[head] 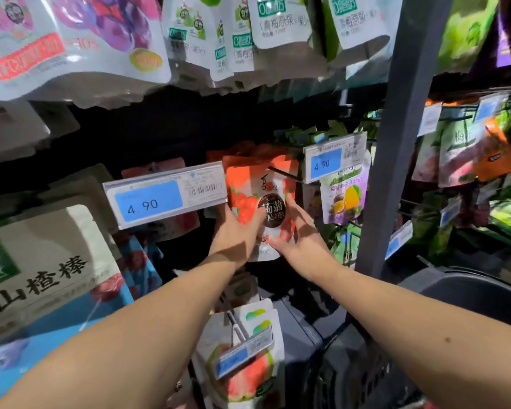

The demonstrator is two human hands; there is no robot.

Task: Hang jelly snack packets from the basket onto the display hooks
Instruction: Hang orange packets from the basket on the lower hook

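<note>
Both your left hand [236,233] and right hand [303,236] grasp the red jelly packet [263,184], fingers round its sides, hook [283,174] at its top

The jelly packet [257,184] is orange-red and white with a dark brown circle. The price tag [148,200] is blue. The purple packet [344,199] shows yellow fruit.
</note>
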